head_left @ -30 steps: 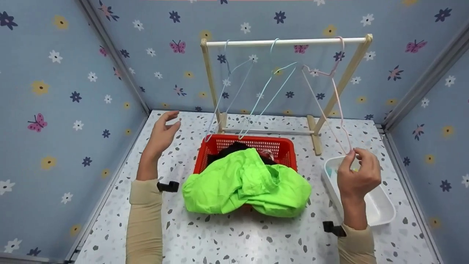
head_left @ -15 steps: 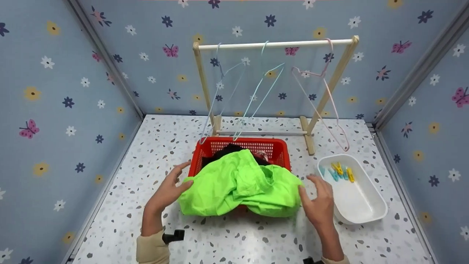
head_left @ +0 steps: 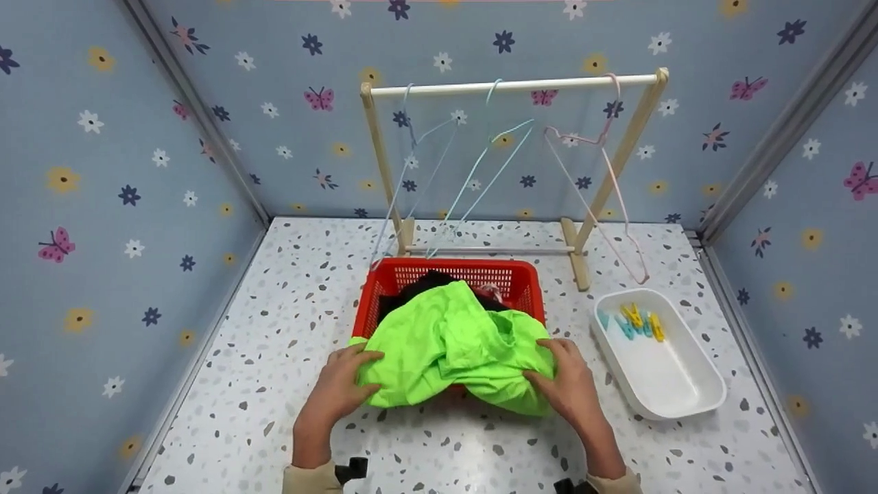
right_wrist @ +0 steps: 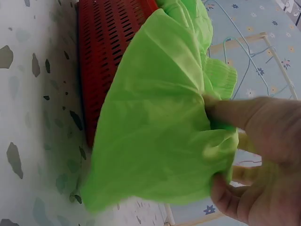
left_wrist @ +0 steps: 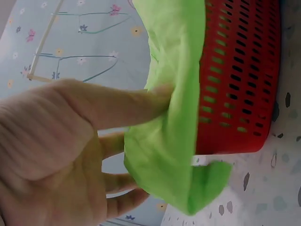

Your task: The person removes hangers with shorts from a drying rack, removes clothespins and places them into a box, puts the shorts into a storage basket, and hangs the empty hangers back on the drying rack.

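Observation:
A bright green garment [head_left: 449, 336] lies bunched over the front of a red plastic basket [head_left: 525, 274]; its exact kind is unclear from the folds. My left hand [head_left: 337, 387] grips the garment's left side, thumb on the near face and fingers behind it in the left wrist view. On the opposite side my right hand [head_left: 571, 384] grips the cloth between thumb and fingers. A gathered, ribbed edge [right_wrist: 220, 77] of the garment shows in the right wrist view. Dark clothing [head_left: 418, 288] lies behind it in the basket.
Behind the basket stands a wooden rack [head_left: 579, 254] with a white rail [head_left: 453, 88]. From it hang a blue hanger [head_left: 392, 199], a mint hanger [head_left: 473, 165] and a pink hanger [head_left: 621, 199]. A white tray [head_left: 675, 384] at right holds several yellow and blue clothespins [head_left: 634, 321].
My right hand has let go of the pink hanger and come down left to the garment. My left hand has moved down and right onto its other side. Both now grip the cloth.

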A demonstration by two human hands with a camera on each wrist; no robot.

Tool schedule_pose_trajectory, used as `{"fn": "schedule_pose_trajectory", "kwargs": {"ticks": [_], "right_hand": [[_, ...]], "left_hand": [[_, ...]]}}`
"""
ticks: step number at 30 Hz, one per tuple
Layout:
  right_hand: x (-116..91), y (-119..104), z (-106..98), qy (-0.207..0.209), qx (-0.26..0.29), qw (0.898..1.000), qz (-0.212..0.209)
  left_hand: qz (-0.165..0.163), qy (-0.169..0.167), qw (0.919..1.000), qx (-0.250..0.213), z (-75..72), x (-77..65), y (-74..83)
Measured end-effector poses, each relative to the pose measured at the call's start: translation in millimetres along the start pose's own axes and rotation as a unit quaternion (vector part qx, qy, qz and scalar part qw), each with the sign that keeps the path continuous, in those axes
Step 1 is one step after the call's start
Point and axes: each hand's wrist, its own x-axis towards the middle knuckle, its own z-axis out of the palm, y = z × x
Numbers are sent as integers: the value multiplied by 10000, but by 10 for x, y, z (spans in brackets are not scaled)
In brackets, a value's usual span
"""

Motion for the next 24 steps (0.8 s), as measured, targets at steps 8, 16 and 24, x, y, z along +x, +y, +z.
{"fn": "schedule_pose_trajectory", "kwargs": {"ticks": [8, 16, 24], "right_hand": [[124, -56, -6, 979, 277, 9930, -598], [421, -370, -53, 1169, 1688, 9787, -75], [810, -804, 101, 910, 3350, 9373, 319]], "left_hand": [[309, -41, 9994, -153, -51, 6, 30], [506, 167, 9888, -1395, -87, 285, 202], [621, 1764, 9554, -2284, 71, 711, 609]]}}
